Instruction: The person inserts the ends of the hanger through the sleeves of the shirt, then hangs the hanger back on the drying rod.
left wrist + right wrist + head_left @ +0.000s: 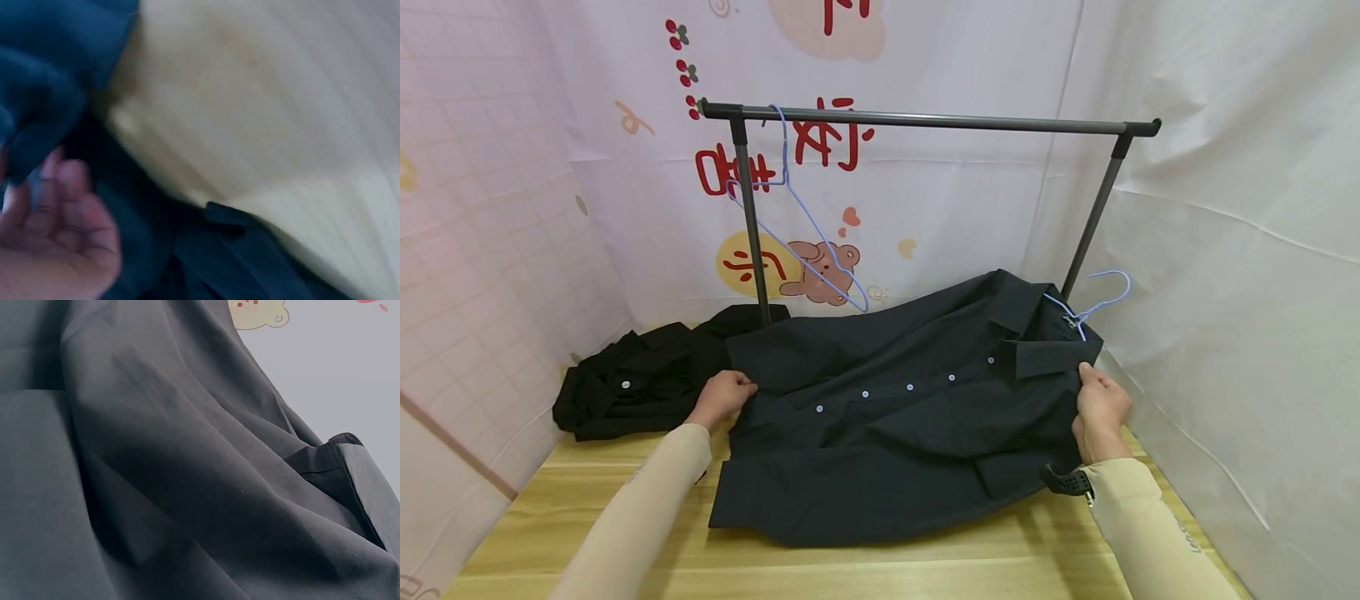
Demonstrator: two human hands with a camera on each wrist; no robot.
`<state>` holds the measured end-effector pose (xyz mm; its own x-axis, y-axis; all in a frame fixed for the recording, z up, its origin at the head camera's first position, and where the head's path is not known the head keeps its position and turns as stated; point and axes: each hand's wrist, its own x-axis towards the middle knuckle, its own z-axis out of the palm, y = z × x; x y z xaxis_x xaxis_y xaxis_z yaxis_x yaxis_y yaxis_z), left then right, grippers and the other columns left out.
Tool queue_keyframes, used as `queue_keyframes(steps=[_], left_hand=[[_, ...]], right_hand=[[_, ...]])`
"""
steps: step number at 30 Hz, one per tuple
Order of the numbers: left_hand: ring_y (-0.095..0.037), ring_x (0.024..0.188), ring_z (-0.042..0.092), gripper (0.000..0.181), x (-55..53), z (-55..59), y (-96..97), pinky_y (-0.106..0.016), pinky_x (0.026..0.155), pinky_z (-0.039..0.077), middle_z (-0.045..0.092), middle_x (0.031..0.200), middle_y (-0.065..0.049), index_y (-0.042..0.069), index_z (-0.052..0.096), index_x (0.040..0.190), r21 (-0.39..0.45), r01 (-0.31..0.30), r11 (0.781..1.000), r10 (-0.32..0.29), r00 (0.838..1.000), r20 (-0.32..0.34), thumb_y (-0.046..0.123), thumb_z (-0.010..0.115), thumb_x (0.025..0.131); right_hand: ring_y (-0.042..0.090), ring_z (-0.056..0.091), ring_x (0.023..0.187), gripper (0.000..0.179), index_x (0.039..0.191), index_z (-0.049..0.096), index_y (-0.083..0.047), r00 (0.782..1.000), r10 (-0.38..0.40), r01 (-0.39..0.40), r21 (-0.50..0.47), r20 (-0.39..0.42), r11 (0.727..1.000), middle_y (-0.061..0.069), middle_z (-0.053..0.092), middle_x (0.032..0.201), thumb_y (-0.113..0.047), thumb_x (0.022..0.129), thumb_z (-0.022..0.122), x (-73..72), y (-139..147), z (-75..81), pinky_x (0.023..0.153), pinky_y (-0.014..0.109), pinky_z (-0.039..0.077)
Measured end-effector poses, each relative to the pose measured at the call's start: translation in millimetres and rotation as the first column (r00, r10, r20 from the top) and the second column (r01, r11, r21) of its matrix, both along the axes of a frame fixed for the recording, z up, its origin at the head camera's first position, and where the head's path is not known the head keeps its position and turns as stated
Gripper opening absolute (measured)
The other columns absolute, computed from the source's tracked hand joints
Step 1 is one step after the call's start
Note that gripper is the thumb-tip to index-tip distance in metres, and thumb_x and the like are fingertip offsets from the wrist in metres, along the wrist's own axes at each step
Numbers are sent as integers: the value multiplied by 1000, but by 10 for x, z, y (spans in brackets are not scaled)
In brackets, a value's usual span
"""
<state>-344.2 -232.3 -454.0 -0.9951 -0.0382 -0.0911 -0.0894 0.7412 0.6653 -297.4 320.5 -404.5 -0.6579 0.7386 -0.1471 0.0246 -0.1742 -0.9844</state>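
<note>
Now the shirt (pixel 910 433) spreads between my left hand (pixel 724 397), pinching its hem, and my right hand (pixel 1101 410), gripping by the collar (pixel 1047 358) near the right edge of the table (pixel 1030 558).

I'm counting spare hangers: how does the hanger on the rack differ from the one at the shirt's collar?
The rack hanger hangs by its hook from the bar; the collar hanger sits in the neck of the dark shirt, its hook free. The rack hanger carries no garment and shows most of its frame; the collar hanger's frame is mostly hidden. Both are thin and bluish-purple.
</note>
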Motion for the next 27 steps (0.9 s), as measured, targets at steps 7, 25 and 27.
queue_keyframes(steps=[7, 25, 27], left_hand=[[-39, 122, 44, 46, -141, 303, -74, -50, 104, 38, 44, 140, -20, -3, 54, 129, 570, -212, 794, 296, 953, -58, 35, 42, 107], [-46, 121, 44, 36, -54, 245, -312, -55, 101, 38, 51, 132, -26, -2, 56, 131, 246, -371, 895, 405, 908, -104, 19, 55, 101], [-44, 117, 48, 35, -74, 288, -269, -54, 98, 41, 55, 127, -25, -2, 58, 129, 239, -346, 907, 387, 910, -149, 21, 54, 102]], right_hand=[[18, 45, 118, 17, 78, 77, -23, 999, -35, 34, -29, -19, 999, -4, 55, 108, -26, 93, 69, -5, 30, 26, 102, 22, 35], [11, 48, 102, 24, 68, 71, -26, 1000, -25, 25, 2, 4, 1000, -6, 54, 98, -26, 92, 71, -52, 20, 62, 95, 20, 36], [9, 46, 97, 25, 67, 69, -25, 1000, -23, 23, 0, -2, 1000, -6, 53, 96, -26, 92, 71, -54, 7, 61, 91, 20, 36]])
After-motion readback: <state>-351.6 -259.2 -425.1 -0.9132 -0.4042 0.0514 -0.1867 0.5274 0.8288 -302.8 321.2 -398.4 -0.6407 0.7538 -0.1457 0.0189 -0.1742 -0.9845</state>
